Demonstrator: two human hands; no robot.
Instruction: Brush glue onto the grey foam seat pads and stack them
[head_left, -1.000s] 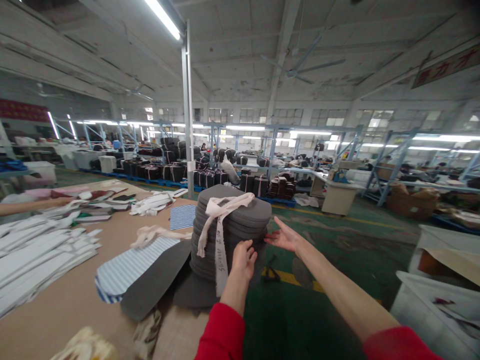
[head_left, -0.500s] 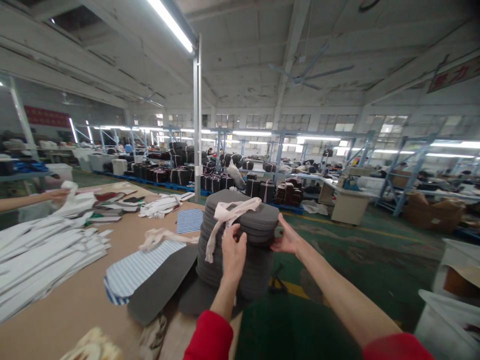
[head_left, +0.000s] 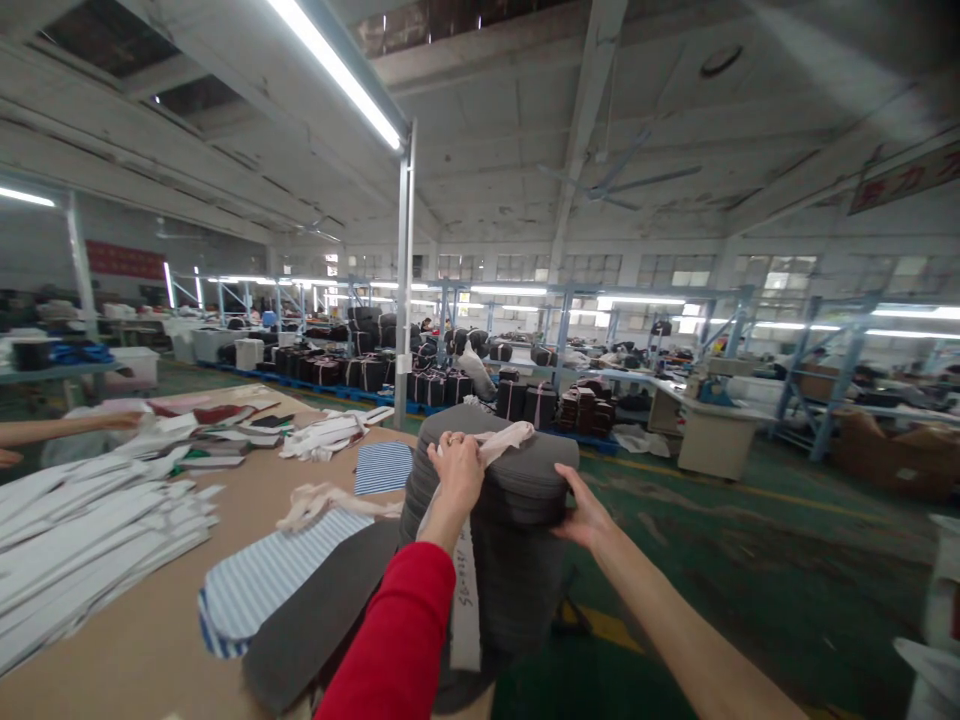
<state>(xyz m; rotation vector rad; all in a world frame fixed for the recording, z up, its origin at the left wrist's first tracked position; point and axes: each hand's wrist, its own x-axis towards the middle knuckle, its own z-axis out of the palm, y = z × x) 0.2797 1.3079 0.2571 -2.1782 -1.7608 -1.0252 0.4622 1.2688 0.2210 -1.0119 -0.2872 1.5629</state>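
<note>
Now that the left hand (head_left: 457, 475) has gone up to grip the strip (head_left: 513, 437) mid-frame, the right hand (head_left: 586, 512), wide, seems to steady the stack (head_left: 525, 560).

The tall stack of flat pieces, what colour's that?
Dark grey; the stack shows best in the head view.

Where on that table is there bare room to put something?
Bare brown tabletop shows between the white strips and the striped pieces, down to the picture's bottom edge. It's crowded at the gray stack, with the left hand on its tie and the right hand against its side, and among the scraps beyond.
</note>
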